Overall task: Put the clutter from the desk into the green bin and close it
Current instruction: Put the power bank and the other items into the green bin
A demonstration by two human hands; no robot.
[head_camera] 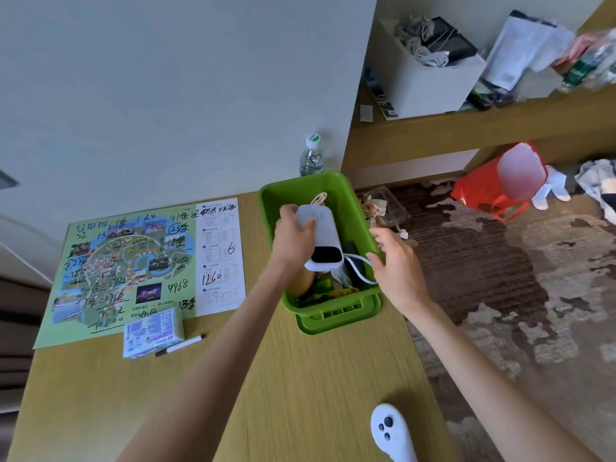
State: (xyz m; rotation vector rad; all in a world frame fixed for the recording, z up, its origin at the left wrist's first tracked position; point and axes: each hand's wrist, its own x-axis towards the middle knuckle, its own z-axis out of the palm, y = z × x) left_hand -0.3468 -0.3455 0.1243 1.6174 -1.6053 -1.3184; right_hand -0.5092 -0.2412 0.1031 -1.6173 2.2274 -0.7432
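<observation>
The left hand [295, 240] grips the white device [325, 241] by its far end, fingers wrapped over the top and thumb across its face. The device hangs inside the walls of the green bin [266, 208]. Its long axis runs along the bin's length, and the black end tips down and toward the person, just above the wrappers in the bin. So the drop is straight down from the fingers, with no sideways carry needed. The right hand [396, 261] sits at the bin's right rim with its fingers loosely bent and holding nothing. The white cable [358, 271] trails near them, though it is hard to tell whether they touch it or the rim. The lid [336, 320] appears to lie under the bin. The tissue pack [153, 331] and marker [180, 345] wait on the desk [300, 378], nearer the left hand.
</observation>
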